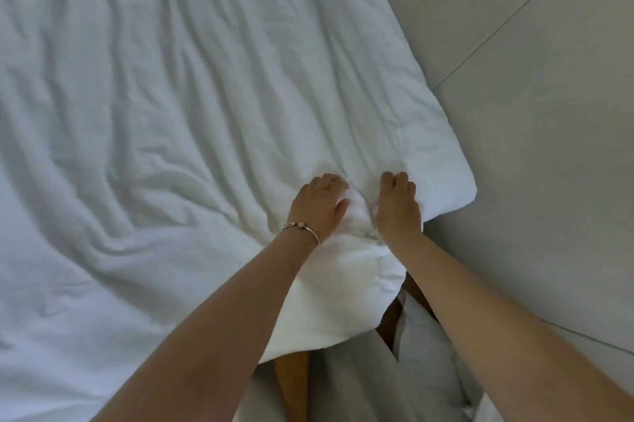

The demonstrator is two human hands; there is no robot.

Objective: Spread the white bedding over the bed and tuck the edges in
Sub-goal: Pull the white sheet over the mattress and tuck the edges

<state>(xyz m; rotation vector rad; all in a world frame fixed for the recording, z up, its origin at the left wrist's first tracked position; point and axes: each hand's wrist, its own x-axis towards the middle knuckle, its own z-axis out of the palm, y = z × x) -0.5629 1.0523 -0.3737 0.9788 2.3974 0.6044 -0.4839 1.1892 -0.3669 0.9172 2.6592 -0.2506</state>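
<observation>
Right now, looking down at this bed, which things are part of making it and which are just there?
Part of the job:
- white bedding, wrinkled, its corner hanging past the bed's edge
- left hand gripping the bedding
- right hand gripping the bedding beside it
- wooden bed frame, showing under the bedding

Just there:
- bracelet on the left wrist
- tiled floor

Nothing can be read: the bedding, the floor and the bracelet carry no text or label.
</observation>
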